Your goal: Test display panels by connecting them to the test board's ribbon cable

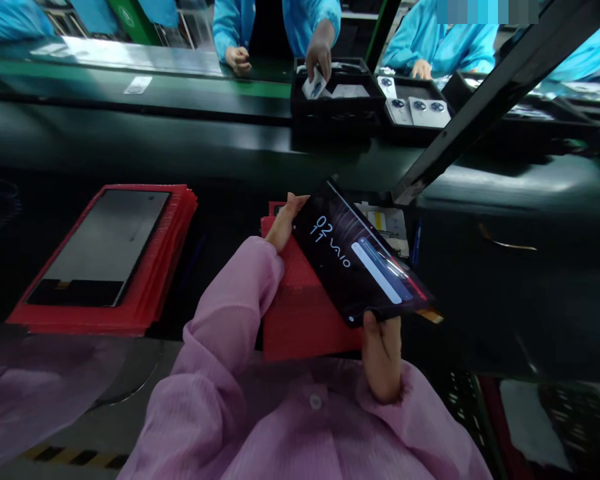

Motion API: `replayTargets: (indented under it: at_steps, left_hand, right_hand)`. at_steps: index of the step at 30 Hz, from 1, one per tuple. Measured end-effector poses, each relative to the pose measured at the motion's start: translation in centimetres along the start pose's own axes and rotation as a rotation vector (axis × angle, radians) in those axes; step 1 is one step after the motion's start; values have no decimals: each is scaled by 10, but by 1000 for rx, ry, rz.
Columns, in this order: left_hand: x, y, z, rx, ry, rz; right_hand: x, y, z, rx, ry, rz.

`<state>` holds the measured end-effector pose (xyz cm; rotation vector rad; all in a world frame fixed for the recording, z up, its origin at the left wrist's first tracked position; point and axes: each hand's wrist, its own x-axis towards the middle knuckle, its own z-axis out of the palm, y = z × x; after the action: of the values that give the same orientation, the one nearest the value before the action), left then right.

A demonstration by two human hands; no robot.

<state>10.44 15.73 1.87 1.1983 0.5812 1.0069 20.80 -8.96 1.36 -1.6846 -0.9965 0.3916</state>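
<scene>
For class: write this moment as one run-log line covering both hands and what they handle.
left hand: touching edge of lit smartphone | right hand: gripping its lower edge | beneath: red tray

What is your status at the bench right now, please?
Left hand, right hand holding lit phone display; red foam block below; red tray stack left.
</scene>
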Motion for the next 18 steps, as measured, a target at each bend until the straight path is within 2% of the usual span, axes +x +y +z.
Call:
replayTargets:
  at_steps: [4, 9, 11, 14, 18]
  left_hand:
    - [-11, 1, -4, -118, 36, 29]
    - [-15, 7, -8, -124, 84, 36]
    - [-16, 7, -8, -102, 82, 33]
    - [-17, 8, -8, -97, 73, 30]
    - [-16, 11, -14, -155, 102, -11]
  right_hand:
    - [1, -12, 17, 206, 59, 51]
    - [15, -9, 22, 31, 218, 116]
    - [17, -5, 23, 39, 261, 153]
    - [16, -3, 25, 59, 293, 187]
    - [16, -4, 21, 69, 249, 192]
